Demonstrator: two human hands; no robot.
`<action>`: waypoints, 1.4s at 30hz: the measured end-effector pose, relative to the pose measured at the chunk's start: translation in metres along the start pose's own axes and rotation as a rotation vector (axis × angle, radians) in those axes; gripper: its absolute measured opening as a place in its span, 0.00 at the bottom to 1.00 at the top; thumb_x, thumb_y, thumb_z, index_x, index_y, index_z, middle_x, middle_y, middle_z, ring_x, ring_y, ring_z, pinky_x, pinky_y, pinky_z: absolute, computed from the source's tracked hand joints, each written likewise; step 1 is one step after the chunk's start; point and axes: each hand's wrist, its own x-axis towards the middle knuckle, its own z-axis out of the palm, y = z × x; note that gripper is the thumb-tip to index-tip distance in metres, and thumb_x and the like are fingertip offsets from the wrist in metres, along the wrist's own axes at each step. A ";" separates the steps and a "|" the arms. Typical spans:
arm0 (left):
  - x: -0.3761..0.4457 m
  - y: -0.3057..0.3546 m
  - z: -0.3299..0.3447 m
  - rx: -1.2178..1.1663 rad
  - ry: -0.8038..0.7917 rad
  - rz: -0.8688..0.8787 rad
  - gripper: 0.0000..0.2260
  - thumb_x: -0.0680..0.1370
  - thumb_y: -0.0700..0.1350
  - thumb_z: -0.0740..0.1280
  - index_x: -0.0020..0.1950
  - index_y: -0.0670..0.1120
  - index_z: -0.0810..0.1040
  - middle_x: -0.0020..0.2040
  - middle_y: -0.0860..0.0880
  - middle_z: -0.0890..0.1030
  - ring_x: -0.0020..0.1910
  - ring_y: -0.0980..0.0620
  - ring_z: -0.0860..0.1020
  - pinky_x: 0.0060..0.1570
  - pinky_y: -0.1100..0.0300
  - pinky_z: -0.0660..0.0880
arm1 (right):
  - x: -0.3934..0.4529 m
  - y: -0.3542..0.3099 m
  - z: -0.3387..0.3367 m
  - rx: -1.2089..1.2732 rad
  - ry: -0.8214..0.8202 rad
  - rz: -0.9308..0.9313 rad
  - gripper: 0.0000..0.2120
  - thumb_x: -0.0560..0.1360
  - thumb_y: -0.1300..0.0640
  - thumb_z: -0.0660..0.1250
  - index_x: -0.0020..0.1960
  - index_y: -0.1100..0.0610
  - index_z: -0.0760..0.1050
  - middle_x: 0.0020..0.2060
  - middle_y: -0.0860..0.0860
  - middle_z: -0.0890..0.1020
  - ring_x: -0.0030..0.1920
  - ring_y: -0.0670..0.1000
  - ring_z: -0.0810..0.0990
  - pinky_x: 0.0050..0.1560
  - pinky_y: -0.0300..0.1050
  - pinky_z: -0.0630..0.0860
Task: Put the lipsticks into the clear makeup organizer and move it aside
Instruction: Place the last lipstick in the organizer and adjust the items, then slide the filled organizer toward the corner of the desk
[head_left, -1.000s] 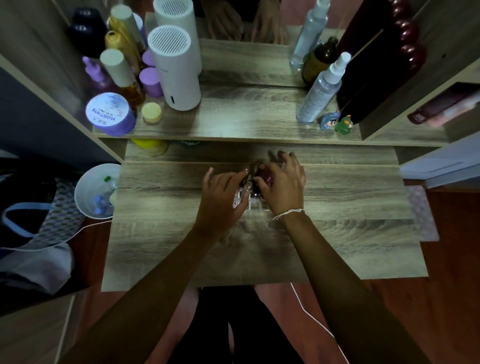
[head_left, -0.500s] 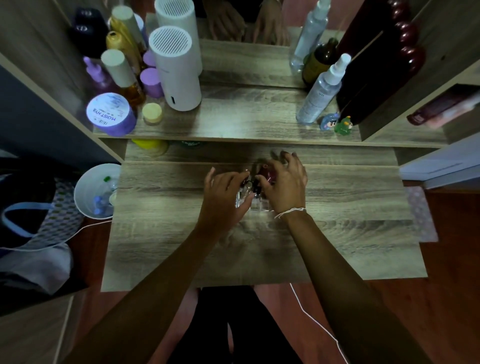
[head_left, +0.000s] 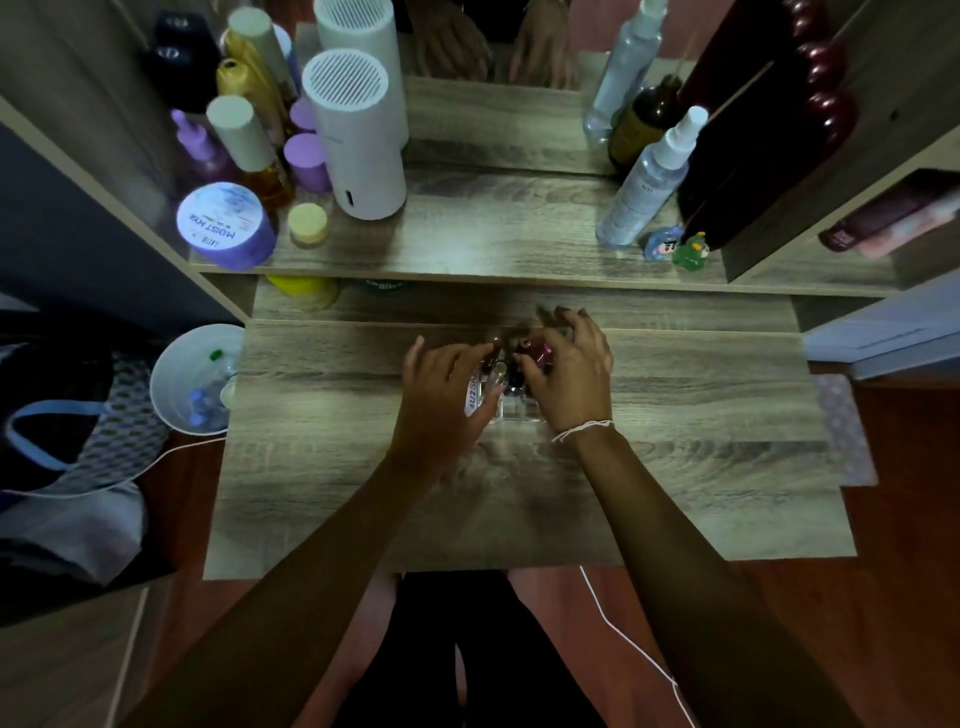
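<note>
The clear makeup organizer (head_left: 511, 411) stands mid-table between my two hands, mostly hidden by them. Several lipsticks stand upright in it, among them a dark red lipstick (head_left: 539, 352) and a white-labelled tube (head_left: 472, 397). My left hand (head_left: 444, 400) is curled against the organizer's left side, thumb over the white tube. My right hand (head_left: 571, 379) covers the right side, with thumb and fingers closed around the dark red lipstick's top. Whether that lipstick sits fully in a slot is hidden.
A raised shelf (head_left: 493, 244) behind holds a white cylinder device (head_left: 358, 140), purple jar (head_left: 223, 226), bottles, a spray bottle (head_left: 647, 182) and small figurines (head_left: 675, 249). A white bin (head_left: 195, 379) hangs off the table's left edge. A white cable (head_left: 634, 654) trails below.
Both hands stay on the organizer almost unmoved. The fingers of my right hand have shifted slightly over the dark red lipstick.
</note>
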 end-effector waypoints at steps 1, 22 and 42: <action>0.000 0.000 0.000 0.002 0.002 0.000 0.20 0.73 0.50 0.71 0.61 0.43 0.77 0.54 0.44 0.82 0.55 0.46 0.79 0.68 0.40 0.64 | 0.000 0.000 0.000 -0.001 0.003 -0.001 0.11 0.71 0.53 0.72 0.53 0.52 0.79 0.68 0.56 0.71 0.73 0.59 0.62 0.71 0.60 0.60; -0.003 -0.002 -0.002 -0.032 -0.024 -0.035 0.18 0.75 0.49 0.64 0.62 0.42 0.75 0.55 0.43 0.81 0.56 0.44 0.78 0.68 0.38 0.64 | -0.003 0.008 -0.007 0.092 0.100 -0.017 0.17 0.73 0.51 0.68 0.61 0.50 0.75 0.65 0.53 0.73 0.68 0.55 0.68 0.69 0.58 0.65; -0.051 -0.043 0.000 -0.263 -0.348 -0.552 0.55 0.64 0.64 0.74 0.77 0.47 0.44 0.78 0.43 0.54 0.76 0.40 0.54 0.72 0.37 0.57 | -0.068 0.079 0.018 0.282 -0.123 0.251 0.57 0.58 0.37 0.78 0.76 0.51 0.51 0.73 0.52 0.66 0.71 0.56 0.66 0.66 0.62 0.71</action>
